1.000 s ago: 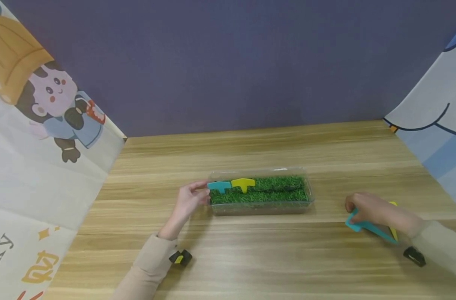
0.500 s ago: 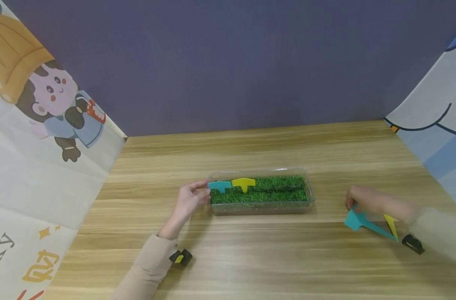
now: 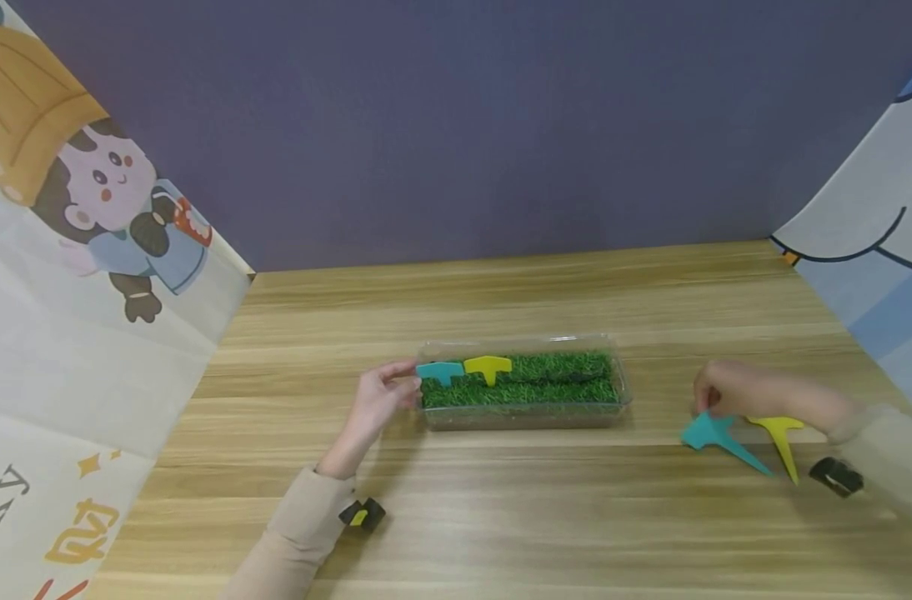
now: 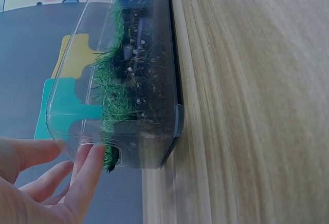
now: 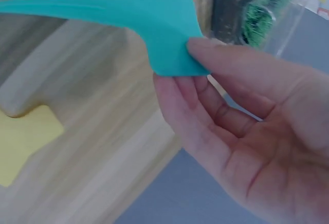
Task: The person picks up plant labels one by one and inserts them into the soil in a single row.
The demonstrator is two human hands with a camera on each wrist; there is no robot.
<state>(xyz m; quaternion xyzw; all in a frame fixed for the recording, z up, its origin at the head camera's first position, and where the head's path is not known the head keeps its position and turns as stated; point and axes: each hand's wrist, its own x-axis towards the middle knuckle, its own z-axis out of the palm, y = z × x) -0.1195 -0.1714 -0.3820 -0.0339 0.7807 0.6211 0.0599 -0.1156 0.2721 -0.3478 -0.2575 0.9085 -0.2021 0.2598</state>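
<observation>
A clear plastic container [image 3: 527,421] holds soil and green turf. A blue-green T-shaped plant label [image 3: 441,372] and a yellow one [image 3: 489,367] stand upright in its left half. My left hand [image 3: 381,404] holds the container's left end; in the left wrist view the fingertips [image 4: 92,157] lie against its end wall and rim. My right hand [image 3: 749,390] pinches another blue-green plant label [image 5: 169,34] by its wide head, thumb on one face and fingers on the other. Its pointed stem slants toward the front right. A second yellow plant label [image 3: 780,442] lies beside it on the table.
The wood-grain table [image 3: 516,517] runs back to a dark blue-grey panel [image 3: 501,133]. Printed sheets with cartoon figures stand at the left [image 3: 178,358] and right. A black wrist device hangs by each cuff.
My right hand has lifted the blue-green label slightly and shifted it left, away from the yellow label, which now shows almost fully. The left hand and container stay put.
</observation>
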